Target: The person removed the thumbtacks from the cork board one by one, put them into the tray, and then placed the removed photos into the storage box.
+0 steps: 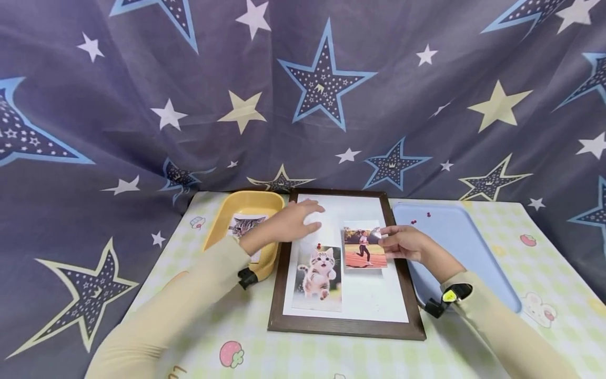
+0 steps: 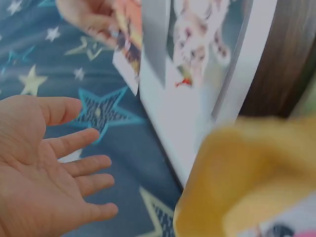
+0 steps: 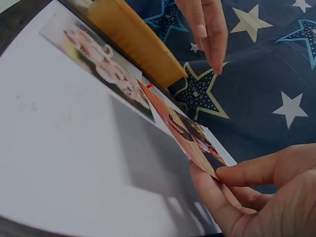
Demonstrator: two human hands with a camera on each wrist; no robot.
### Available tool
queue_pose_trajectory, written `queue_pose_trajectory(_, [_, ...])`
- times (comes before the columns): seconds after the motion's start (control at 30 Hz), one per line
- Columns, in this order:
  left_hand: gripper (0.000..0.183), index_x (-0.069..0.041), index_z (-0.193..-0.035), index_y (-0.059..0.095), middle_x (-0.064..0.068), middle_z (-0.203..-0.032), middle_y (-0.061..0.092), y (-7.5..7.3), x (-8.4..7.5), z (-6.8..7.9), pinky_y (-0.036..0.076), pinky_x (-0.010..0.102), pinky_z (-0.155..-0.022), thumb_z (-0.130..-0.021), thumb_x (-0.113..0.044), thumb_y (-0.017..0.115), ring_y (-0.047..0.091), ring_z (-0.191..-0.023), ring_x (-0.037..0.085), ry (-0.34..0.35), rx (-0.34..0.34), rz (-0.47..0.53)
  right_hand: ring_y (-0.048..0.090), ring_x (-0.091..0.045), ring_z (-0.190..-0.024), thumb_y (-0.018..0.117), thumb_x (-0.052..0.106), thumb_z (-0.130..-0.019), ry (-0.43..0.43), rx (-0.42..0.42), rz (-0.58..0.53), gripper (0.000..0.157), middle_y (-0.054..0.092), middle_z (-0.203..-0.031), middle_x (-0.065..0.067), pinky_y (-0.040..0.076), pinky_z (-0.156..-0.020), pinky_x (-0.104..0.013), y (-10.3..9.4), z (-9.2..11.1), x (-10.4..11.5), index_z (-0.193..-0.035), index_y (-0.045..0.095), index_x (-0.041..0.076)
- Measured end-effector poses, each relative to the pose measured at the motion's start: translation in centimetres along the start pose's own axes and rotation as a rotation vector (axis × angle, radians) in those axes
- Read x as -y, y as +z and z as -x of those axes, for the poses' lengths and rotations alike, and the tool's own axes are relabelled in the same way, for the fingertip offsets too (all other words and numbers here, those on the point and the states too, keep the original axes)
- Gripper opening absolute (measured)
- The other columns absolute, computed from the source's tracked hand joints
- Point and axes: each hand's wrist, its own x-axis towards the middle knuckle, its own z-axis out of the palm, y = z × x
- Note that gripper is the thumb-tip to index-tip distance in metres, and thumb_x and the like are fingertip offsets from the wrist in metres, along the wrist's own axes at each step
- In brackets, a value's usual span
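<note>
A photo of a runner on a red track (image 1: 363, 250) is pinched at its right edge between the thumb and fingers of my right hand (image 1: 404, 243). In the right wrist view the photo is tilted and casts a shadow on the white board (image 3: 74, 163). My left hand (image 1: 297, 220) hovers over the upper left of this brown-framed board, and in the left wrist view its fingers are spread and hold nothing. A kitten photo (image 1: 319, 284) lies on the board at the lower left, with a red pushpin (image 1: 319, 246) at its top edge.
Left of the board stands a yellow tray (image 1: 213, 226) with a cat photo (image 1: 243, 225) inside. On the right is a blue tray (image 1: 456, 252) with red pushpins (image 1: 428, 214) in it. A checked cloth (image 1: 246, 363) covers the table; a star-patterned curtain (image 1: 303, 147) hangs behind.
</note>
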Motion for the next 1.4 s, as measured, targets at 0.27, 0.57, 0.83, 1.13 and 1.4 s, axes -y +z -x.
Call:
queue_pose_trajectory(0.27, [0.054, -0.003, -0.15, 0.049, 0.026, -0.162, 0.033, -4.5, 3.2, 2.3, 0.011, 0.069, -0.123, -0.102, -0.03, 0.054, 0.017, -0.155, 0.046, -0.212, -0.058, 0.01, 0.068, -0.008, -0.079, 0.051, 0.0, -0.103, -0.017, 0.036, -0.067, 0.04, 0.067, -0.088, 0.002, 0.062, -0.077, -0.024, 0.4, -0.1, 1.6, -0.14, 0.037, -0.003])
queue_pose_trajectory(0.57, [0.077, 0.005, -0.161, 0.012, 0.034, -0.166, 0.005, -6.6, 8.3, 5.7, 0.015, 0.062, -0.126, -0.101, -0.023, 0.052, 0.005, -0.155, 0.049, -0.543, -0.046, 0.23, 0.07, -0.01, -0.082, 0.049, -0.002, -0.103, -0.036, 0.088, -0.158, 0.026, 0.07, -0.09, 0.001, 0.062, -0.076, -0.023, 1.4, -0.1, 3.7, -0.128, 0.044, 0.004])
queue_pose_trajectory(0.83, [0.083, 0.013, -0.157, -0.006, 0.036, -0.165, 0.0, -6.6, 12.3, 8.3, 0.024, 0.063, -0.123, -0.096, -0.01, 0.046, 0.013, -0.153, 0.05, -0.695, -0.021, 0.453, 0.073, -0.013, -0.086, 0.049, -0.004, -0.103, -0.041, 0.116, -0.233, 0.029, 0.073, -0.093, -0.002, 0.062, -0.079, -0.026, 2.6, -0.2, 5.3, -0.13, 0.042, 0.006])
queue_pose_trajectory(1.13, [0.064, 0.009, -0.152, 0.033, 0.013, -0.114, 0.056, -7.0, 15.4, 9.3, 0.054, 0.049, -0.1, -0.092, 0.003, 0.052, 0.054, -0.105, 0.025, -0.802, 0.027, 0.575, 0.072, -0.013, -0.087, 0.051, -0.002, -0.103, -0.032, 0.11, -0.21, 0.046, 0.072, -0.095, 0.0, 0.062, -0.081, -0.026, 3.3, -0.3, 6.9, -0.145, 0.034, 0.003])
queue_pose_trajectory(1.4, [0.07, 0.001, -0.156, 0.032, -0.003, -0.088, 0.066, -6.8, 17.1, 9.5, 0.059, 0.032, -0.084, -0.095, -0.003, 0.065, 0.062, -0.075, 0.008, -0.833, 0.033, 0.668, 0.072, -0.014, -0.09, 0.049, -0.004, -0.103, -0.061, 0.158, -0.231, 0.041, 0.072, -0.099, -0.001, 0.062, -0.083, -0.028, 4.0, -0.2, 8.1, -0.142, 0.038, 0.005])
